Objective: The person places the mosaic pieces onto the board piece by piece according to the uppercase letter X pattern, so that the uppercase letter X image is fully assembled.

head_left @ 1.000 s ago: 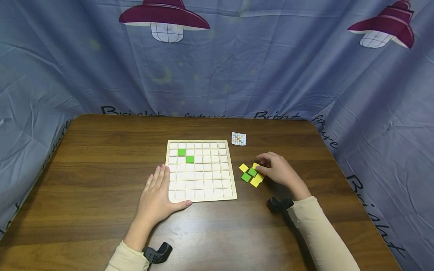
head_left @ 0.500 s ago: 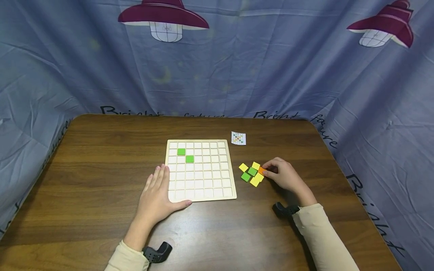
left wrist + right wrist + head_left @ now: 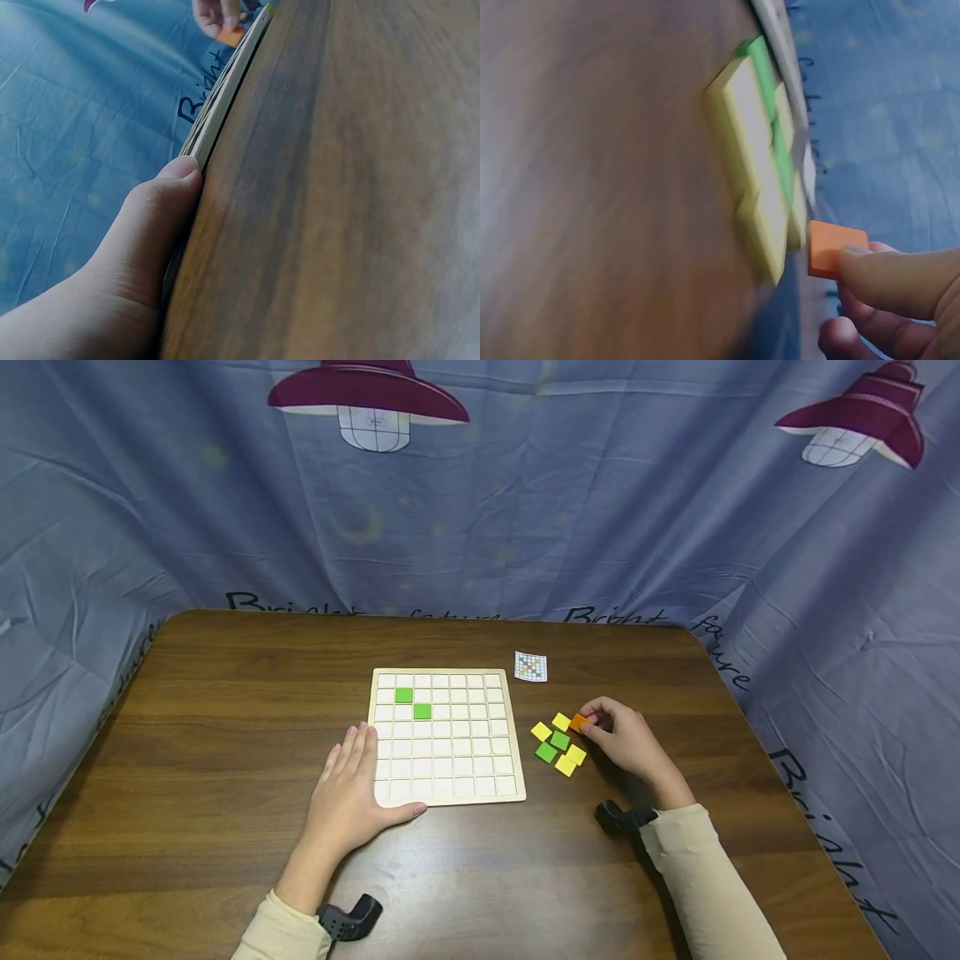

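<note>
My right hand (image 3: pixel 632 746) pinches an orange square tile (image 3: pixel 832 247) between thumb and fingers, just right of a loose group of tiles. That group holds yellow tiles (image 3: pixel 566 766) and green tiles (image 3: pixel 546 752) lying flat on the table. Straight fingers of my left hand (image 3: pixel 345 785) rest along the left edge of a pale wooden grid board (image 3: pixel 450 804), with the thumb at its front edge. Two green tiles, one of them a green tile (image 3: pixel 422 712), sit in cells near the board's upper left. The left wrist view shows the thumb (image 3: pixel 161 202) touching the board's side.
Behind the tiles, right of the board's far corner, lies a small printed card (image 3: pixel 531 667) with a coloured grid. The brown wooden table (image 3: pixel 225 710) ends at a blue curtain (image 3: pixel 480 510) at the back and sides.
The right hand has taken the orange tile from the group's right side and moved it slightly away from the table's front. The yellow tile beside it has shifted a little. The left hand stays put.
</note>
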`<state>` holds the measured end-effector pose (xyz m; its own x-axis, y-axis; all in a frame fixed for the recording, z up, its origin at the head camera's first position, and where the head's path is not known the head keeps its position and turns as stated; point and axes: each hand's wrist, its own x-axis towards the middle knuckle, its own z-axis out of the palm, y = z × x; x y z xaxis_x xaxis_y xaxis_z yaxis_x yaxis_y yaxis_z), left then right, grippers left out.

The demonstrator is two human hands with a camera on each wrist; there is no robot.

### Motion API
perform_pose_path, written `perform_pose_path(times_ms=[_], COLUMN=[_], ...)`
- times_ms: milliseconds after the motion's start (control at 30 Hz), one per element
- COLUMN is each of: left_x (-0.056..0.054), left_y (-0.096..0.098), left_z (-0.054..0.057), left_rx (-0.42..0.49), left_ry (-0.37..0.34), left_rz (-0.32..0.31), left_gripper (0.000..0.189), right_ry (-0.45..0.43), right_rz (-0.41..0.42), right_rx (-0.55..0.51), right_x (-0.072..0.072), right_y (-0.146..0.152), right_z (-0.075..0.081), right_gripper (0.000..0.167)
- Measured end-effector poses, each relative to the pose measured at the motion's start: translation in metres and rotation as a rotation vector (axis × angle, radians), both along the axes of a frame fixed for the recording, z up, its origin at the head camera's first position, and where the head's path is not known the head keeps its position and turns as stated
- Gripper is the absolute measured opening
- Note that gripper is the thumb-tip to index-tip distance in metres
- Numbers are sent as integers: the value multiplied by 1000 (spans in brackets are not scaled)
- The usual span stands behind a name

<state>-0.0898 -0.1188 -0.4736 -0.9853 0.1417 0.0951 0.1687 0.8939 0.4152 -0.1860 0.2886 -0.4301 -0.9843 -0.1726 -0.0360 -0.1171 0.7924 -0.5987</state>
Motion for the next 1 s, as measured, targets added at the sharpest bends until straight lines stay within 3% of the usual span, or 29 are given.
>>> perform_pose_path(times_ms=[200, 500, 733, 1000], left_x=[0, -1, -1, -1], left_y=[-1, 0, 0, 0], left_z=[-1, -2, -1, 0], left_rx=[5, 8, 0, -1], left_ry=[14, 22, 16, 12], left_rz=[-2, 0, 0, 2], left_gripper=[138, 137, 136, 136], right_ry=[17, -43, -44, -16], right_rz=[42, 215, 305, 324], right_rx=[-110, -209, -184, -102], right_x=[-12, -21, -19, -18], right_y=[-37, -119, -165, -183], right_z=[8, 6, 2, -5], right_gripper=[13, 10, 7, 4])
